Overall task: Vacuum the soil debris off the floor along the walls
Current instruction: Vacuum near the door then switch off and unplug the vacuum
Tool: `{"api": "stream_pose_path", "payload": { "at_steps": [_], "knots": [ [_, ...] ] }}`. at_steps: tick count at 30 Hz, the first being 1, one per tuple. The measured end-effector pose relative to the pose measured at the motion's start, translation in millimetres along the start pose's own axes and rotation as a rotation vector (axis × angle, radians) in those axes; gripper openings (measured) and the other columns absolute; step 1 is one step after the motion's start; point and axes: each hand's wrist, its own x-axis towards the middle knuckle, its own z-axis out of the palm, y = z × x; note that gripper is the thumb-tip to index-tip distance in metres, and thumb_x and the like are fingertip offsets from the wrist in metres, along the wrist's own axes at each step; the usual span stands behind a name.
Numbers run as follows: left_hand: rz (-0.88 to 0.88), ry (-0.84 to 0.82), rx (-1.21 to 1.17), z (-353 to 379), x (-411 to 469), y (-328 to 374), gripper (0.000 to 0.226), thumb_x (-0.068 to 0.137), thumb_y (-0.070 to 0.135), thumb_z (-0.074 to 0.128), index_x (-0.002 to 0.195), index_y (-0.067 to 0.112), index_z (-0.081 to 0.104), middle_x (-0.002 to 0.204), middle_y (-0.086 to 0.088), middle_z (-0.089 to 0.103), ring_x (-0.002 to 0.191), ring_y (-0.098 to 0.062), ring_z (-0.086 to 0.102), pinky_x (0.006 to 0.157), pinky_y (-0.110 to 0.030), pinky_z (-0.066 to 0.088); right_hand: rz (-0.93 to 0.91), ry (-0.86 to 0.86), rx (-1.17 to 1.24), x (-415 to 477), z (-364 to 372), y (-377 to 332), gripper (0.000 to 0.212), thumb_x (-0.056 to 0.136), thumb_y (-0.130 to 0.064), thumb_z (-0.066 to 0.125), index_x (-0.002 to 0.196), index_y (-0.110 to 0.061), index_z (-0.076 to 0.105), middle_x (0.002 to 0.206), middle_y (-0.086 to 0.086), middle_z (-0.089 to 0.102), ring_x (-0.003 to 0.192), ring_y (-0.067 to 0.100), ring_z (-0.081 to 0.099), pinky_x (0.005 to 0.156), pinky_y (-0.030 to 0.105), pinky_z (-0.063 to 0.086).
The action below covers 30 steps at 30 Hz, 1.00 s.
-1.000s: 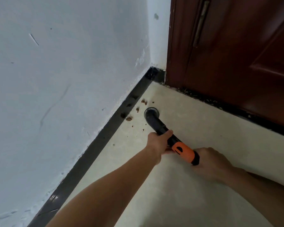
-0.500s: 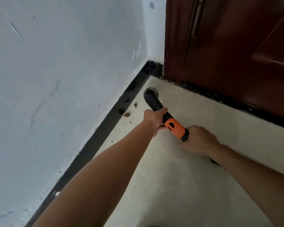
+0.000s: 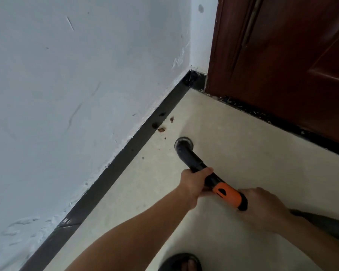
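A black vacuum tube [image 3: 192,156] with an orange section [image 3: 226,193] points toward the corner, its round nozzle [image 3: 183,143] down on the beige floor [image 3: 233,145]. My left hand [image 3: 194,181] grips the black tube just ahead of the orange part. My right hand [image 3: 262,206] grips the tube behind the orange part, and the grey hose [image 3: 325,223] trails off to the right. Brown soil crumbs [image 3: 161,130] lie by the black skirting board [image 3: 137,141], left of and beyond the nozzle; one more crumb [image 3: 171,119] sits farther on.
A white wall [image 3: 76,85] runs along the left above the skirting. A dark red-brown door [image 3: 282,55] closes off the far right, with gritty debris along its dark threshold [image 3: 262,116]. My sandalled foot [image 3: 181,263] shows at the bottom edge.
The nozzle has pulled back from the corner toward me and now sits farther from the wall. Some crumbs near the skirting are gone. Both hands keep their grip.
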Motion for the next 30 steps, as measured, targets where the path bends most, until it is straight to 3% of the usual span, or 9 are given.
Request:
{"api": "stream_pose_path", "payload": {
  "at_steps": [5,9,13,16,18,20,25,30],
  "knots": [
    [0.037,0.022,-0.047,-26,-10,-2,0.034,0.087,0.012,0.068,0.113,-0.006,0.055,0.101,-0.026,0.069,0.082,-0.036,0.071,0.065,-0.042,0.061,-0.084,0.018,-0.025,4,15,-19,0.008,0.078,-0.037,0.062,0.079,-0.030,0.057,0.072,-0.010,0.057,0.068,0.014,0.056,0.054,0.025,0.038],
    [0.074,0.021,0.019,-17,2,27,0.041,0.088,0.018,0.070,0.117,-0.007,0.055,0.102,-0.024,0.069,0.072,-0.029,0.070,0.054,-0.035,0.060,-0.038,0.073,0.044,20,1,-29,0.012,0.081,-0.037,0.067,0.080,-0.027,0.061,0.069,-0.007,0.061,0.065,0.016,0.060,0.051,0.024,0.037],
    [0.107,0.093,0.073,-8,8,45,0.042,0.088,0.018,0.068,0.120,-0.003,0.051,0.094,-0.018,0.067,0.064,-0.022,0.066,0.043,-0.027,0.054,-0.007,0.089,0.099,25,-5,-40,0.018,0.081,-0.030,0.066,0.069,-0.028,0.052,0.070,-0.006,0.060,0.070,0.021,0.063,0.051,0.024,0.037],
    [0.051,0.132,0.066,-33,-9,22,0.042,0.086,0.015,0.067,0.119,-0.003,0.050,0.098,-0.022,0.067,0.066,-0.026,0.068,0.048,-0.030,0.056,-0.074,0.050,-0.009,12,13,-42,0.010,0.080,-0.037,0.063,0.084,-0.028,0.061,0.088,-0.004,0.068,0.086,0.022,0.067,0.058,0.025,0.040],
    [0.012,0.139,0.042,-56,-24,1,0.037,0.086,0.014,0.067,0.115,-0.004,0.052,0.103,-0.026,0.067,0.070,-0.028,0.069,0.054,-0.033,0.059,-0.156,0.053,-0.086,4,31,-48,0.025,0.078,-0.042,0.060,0.096,-0.026,0.062,0.097,-0.002,0.069,0.091,0.022,0.066,0.064,0.026,0.039],
    [0.029,0.176,0.004,-73,-31,-8,0.031,0.088,0.016,0.065,0.110,-0.003,0.054,0.096,-0.024,0.068,0.067,-0.027,0.069,0.054,-0.032,0.058,-0.218,0.066,-0.095,5,43,-60,0.025,0.078,-0.042,0.059,0.095,-0.024,0.060,0.098,0.000,0.068,0.093,0.024,0.065,0.065,0.028,0.038],
    [0.131,0.200,0.014,-79,-15,15,0.026,0.091,0.022,0.064,0.104,0.001,0.056,0.087,-0.015,0.067,0.067,-0.022,0.068,0.051,-0.029,0.056,-0.162,0.115,-0.051,26,33,-82,0.016,0.077,-0.037,0.060,0.081,-0.027,0.049,0.088,-0.002,0.064,0.089,0.026,0.065,0.066,0.028,0.039],
    [0.179,0.138,0.060,-49,16,54,0.033,0.090,0.026,0.067,0.106,-0.001,0.055,0.086,-0.012,0.066,0.070,-0.024,0.068,0.056,-0.035,0.060,-0.057,0.176,0.020,55,8,-74,0.015,0.075,-0.035,0.064,0.085,-0.026,0.058,0.075,-0.006,0.056,0.076,0.024,0.061,0.066,0.027,0.044]
  ]
}}
